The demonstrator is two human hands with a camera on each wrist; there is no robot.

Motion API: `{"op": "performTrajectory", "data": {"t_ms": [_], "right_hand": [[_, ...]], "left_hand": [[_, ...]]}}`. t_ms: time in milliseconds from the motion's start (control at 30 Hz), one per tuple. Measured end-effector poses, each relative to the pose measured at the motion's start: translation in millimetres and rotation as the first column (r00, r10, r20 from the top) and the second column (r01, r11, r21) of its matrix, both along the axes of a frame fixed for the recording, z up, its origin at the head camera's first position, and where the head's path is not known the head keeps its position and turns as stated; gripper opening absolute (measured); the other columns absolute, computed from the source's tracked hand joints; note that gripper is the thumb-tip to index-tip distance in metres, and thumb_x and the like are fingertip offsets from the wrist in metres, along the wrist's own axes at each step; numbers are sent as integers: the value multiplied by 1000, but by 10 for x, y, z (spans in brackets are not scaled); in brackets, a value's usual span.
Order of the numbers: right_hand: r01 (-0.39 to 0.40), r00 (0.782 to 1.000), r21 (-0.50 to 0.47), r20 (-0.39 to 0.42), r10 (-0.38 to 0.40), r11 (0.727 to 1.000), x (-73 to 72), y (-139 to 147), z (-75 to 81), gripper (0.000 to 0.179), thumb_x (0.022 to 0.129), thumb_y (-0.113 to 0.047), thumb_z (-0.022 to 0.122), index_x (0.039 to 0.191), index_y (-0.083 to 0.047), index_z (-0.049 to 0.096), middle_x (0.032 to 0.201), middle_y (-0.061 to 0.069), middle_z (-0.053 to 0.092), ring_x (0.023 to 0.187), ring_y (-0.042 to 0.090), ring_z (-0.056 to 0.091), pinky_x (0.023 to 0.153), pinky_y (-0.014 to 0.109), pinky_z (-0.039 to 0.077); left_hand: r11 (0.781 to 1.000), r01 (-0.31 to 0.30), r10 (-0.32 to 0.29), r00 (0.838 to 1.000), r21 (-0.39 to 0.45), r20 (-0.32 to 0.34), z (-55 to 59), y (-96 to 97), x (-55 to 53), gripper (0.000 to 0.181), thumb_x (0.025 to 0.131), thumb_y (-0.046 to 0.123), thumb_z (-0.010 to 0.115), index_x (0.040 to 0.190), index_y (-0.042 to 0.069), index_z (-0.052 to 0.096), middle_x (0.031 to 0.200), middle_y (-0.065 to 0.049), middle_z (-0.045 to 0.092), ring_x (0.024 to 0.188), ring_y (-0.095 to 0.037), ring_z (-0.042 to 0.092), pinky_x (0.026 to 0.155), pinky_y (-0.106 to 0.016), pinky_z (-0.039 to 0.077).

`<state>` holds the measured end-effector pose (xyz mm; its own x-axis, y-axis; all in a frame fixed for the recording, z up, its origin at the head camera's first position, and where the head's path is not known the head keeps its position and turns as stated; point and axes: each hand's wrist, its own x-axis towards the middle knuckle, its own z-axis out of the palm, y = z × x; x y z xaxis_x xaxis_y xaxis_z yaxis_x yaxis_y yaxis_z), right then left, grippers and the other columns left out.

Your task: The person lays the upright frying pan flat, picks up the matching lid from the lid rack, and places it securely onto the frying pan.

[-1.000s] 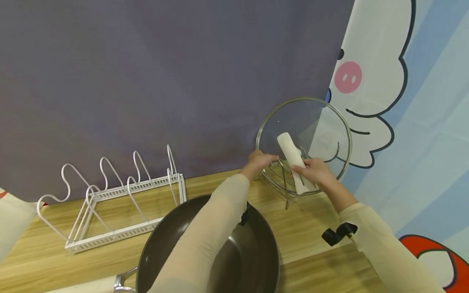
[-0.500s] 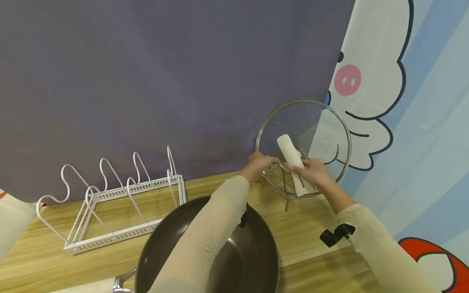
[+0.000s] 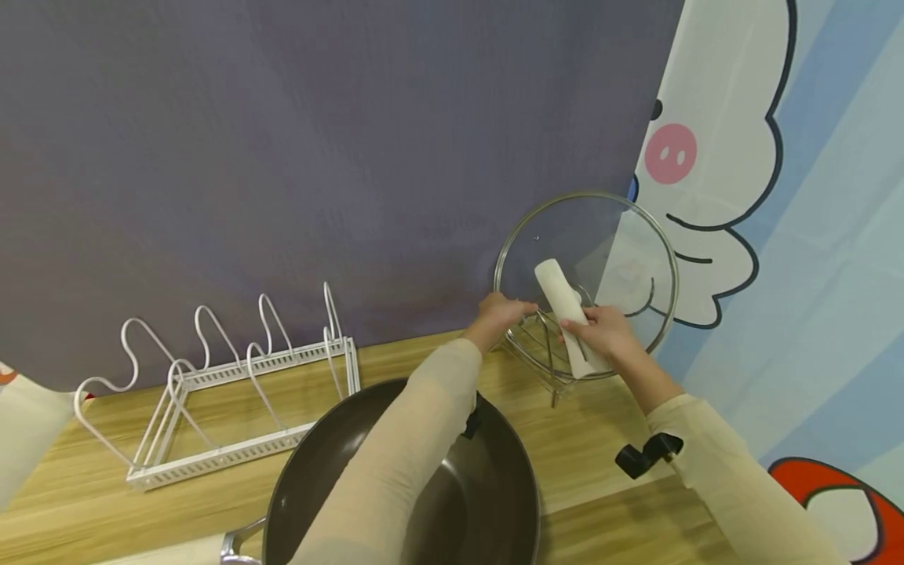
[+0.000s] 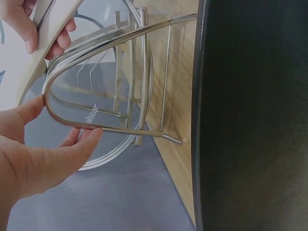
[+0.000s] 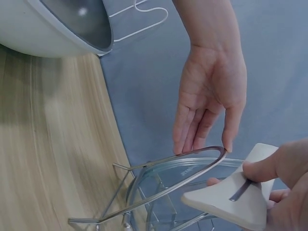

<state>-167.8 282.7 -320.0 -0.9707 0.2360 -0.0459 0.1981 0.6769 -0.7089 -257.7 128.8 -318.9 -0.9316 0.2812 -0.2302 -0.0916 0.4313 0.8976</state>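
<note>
A large glass lid (image 3: pixel 586 224) with a metal rim stands upright, tilted back, in a wire lid rack (image 4: pixel 144 72). My right hand (image 3: pixel 610 333) grips the lid's long cream handle (image 3: pixel 561 294), thumb on the near side and fingers behind. At the rack's looped end, my left hand (image 4: pixel 45 151) holds the wire between thumb and fingertips. The same left hand (image 5: pixel 211 91) shows in the right wrist view, its fingers reaching down to the loop. Near the rack, a deep dark pan (image 3: pixel 487 486) lies under my left forearm.
A white wire rack (image 3: pixel 219 453) with tall loops stands left on the wooden counter (image 3: pixel 586 447). The pan's pale handle (image 3: pixel 169 552) points left. A grey curtain (image 3: pixel 318 157) hangs behind, and a cartoon-printed sheet (image 3: pixel 812 275) runs along the right.
</note>
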Motion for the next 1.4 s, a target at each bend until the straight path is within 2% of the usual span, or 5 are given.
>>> {"op": "performTrajectory", "data": {"t_ms": [267,633,767,1200,1400], "right_hand": [[97,991,-3,-88,-97,995,-15,-57,-122,42,94,-28,60,114,9,65,109,32,65,84,33,66,66,34,54],[177,961,-23,-213,-178,984,-9,-117,-228,37,90,-20,65,108,12,67,94,29,71,82,40,69,67,39,57],[195,955,-9,-226,-192,981,-5,-131,-223,37,89,-22,66,107,11,67,100,31,69,87,42,68,67,40,57],[207,943,-3,-268,-200,978,-14,-147,-249,38,87,-21,67,107,11,67,91,27,71,84,41,69,68,39,58],[193,938,-25,-288,-192,981,13,-147,-253,39,87,-17,67,111,14,64,90,28,71,76,39,71,68,41,58]], "left_hand": [[1000,-5,5,1000,1,22,-48,-23,-13,80,84,34,72,144,-5,35,151,-22,37,139,-39,37,117,-46,31],[999,-31,30,999,42,23,-85,-30,9,78,83,31,74,141,-6,38,147,-21,43,136,-38,41,115,-46,33],[999,-32,31,999,37,22,-85,-33,3,78,83,32,74,142,-5,38,148,-21,42,137,-38,40,116,-46,33],[998,-59,59,998,37,8,-114,-32,-5,79,81,31,76,140,-6,40,146,-22,43,135,-39,42,115,-45,34],[995,-77,78,997,69,-6,-120,-2,10,72,81,26,76,136,-8,44,139,-21,51,132,-37,47,113,-42,37]]}}
